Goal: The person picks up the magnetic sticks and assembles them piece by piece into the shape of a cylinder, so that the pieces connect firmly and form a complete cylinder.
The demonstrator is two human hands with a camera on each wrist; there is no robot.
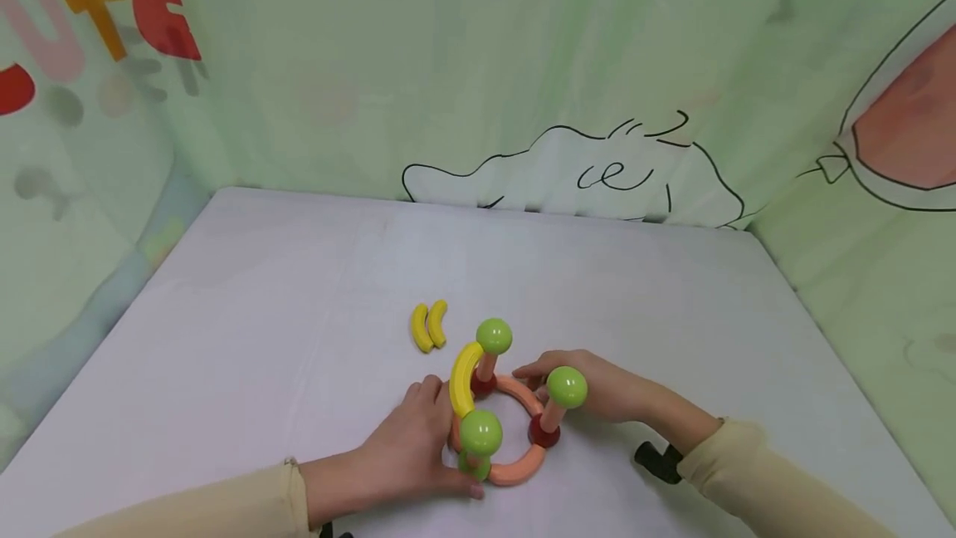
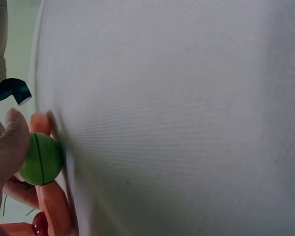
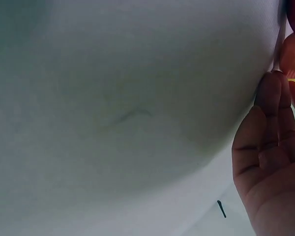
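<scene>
A wooden ring of orange curved pieces (image 1: 515, 471) lies on the table, joined by balls, among them a red ball (image 1: 544, 432). Three posts rise from it, each topped by a light-green ball (image 1: 567, 388). A yellow curved piece (image 1: 464, 379) spans two of these tops. My left hand (image 1: 414, 447) grips the ring's left side, thumb beside the low green ball (image 2: 41, 159) and fingers on the far side. At the far right, my right hand (image 1: 590, 384) has its fingertips against the ring's outer edge; a post's ball partly hides the hand.
Two yellow curved pieces (image 1: 428, 326) lie side by side on the white table (image 1: 299, 289), beyond the ring to the left. Printed fabric walls (image 1: 373, 65) enclose the table's back and sides. A dark strap piece (image 1: 657, 463) sits by the right wrist.
</scene>
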